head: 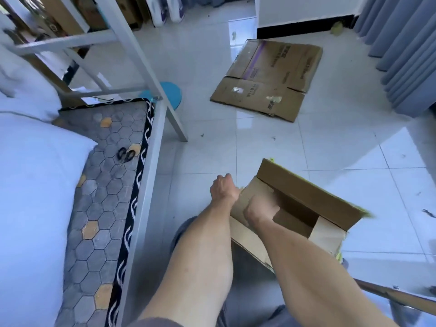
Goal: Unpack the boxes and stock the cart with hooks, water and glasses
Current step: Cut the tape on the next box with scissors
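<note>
Looks like we're in the unpacking stage here. The open brown cardboard box with yellow-green tape on its edges is held tilted in front of the person's knees, above the white tiled floor. The left hand is curled tight around the box's near-left corner or flap. The right hand goes over the near wall and down inside, fingers wrapped on that wall as far as I can tell, though it's a bit blurry there.

The part of the box interior you can see is bare cardboard, so it's probably emptied, or whatever's left sits under the right hand. My guess for the next move: check the bottom, then flatten it and toss it by the flattened brown cardboard box lying well apart on the tiles.

No cart, hooks, water or glasses visible anywhere. Black-handled scissors sit on the hexagon-patterned mattress at left.
</note>
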`<state>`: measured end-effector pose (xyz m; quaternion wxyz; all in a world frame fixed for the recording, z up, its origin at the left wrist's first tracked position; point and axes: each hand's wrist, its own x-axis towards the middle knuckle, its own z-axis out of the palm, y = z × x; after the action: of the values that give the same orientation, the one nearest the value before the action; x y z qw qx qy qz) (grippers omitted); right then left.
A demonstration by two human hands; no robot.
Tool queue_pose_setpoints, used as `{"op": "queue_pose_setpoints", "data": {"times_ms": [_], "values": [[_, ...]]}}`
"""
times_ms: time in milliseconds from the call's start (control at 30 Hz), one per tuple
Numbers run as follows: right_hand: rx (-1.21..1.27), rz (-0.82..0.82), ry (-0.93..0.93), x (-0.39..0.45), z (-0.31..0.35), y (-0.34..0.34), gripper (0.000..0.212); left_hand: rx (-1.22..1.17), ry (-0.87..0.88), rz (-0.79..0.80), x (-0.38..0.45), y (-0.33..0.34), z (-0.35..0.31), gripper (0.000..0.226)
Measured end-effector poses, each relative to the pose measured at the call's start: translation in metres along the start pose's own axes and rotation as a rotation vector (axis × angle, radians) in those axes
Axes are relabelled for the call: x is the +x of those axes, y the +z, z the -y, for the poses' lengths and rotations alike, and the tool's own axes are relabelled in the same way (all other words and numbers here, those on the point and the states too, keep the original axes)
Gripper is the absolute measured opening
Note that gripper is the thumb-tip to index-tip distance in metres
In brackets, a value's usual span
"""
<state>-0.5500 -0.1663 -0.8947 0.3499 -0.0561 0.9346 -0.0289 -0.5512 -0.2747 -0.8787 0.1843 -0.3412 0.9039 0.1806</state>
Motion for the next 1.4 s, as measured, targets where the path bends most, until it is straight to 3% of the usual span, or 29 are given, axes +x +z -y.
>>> {"op": "queue_pose_setpoints", "data": {"times_ms": [333,433,500,667,933,1067,1233,1400], "values": [[0.135,-0.053,0.165,0.054,0.109,-0.023,0.038,0.023,0.092,-0.037,0.119,-0.071,0.053,0.031],[0.177,-0.064,0.133,0.084,0.154,-0.034,0.036,0.068,0.061,-0.137,0.158,-0.081,0.07,0.028],[0.196,-0.062,0.131,0.098,0.173,-0.041,0.035,0.145,0.01,-0.177,0.179,-0.085,0.079,0.029],[0.105,-0.033,0.138,0.12,0.204,-0.05,0.033,0.232,-0.188,-0.076,0.193,-0.087,0.096,0.052],[-0.008,0.006,0.085,0.112,0.19,-0.053,0.031,0.339,-0.23,-0.022,0.178,-0.09,0.149,0.052],[-0.022,-0.007,0.05,0.121,0.193,-0.072,0.033,0.302,-0.344,-0.067,0.181,-0.104,0.149,0.055],[-0.051,0.039,-0.002,0.101,0.207,-0.071,0.034,0.229,-0.488,-0.052,0.164,-0.111,0.147,0.093],[-0.096,0.109,-0.065,0.074,0.229,-0.05,0.032,0.069,-0.709,-0.048,0.152,-0.125,0.177,0.095]]}}
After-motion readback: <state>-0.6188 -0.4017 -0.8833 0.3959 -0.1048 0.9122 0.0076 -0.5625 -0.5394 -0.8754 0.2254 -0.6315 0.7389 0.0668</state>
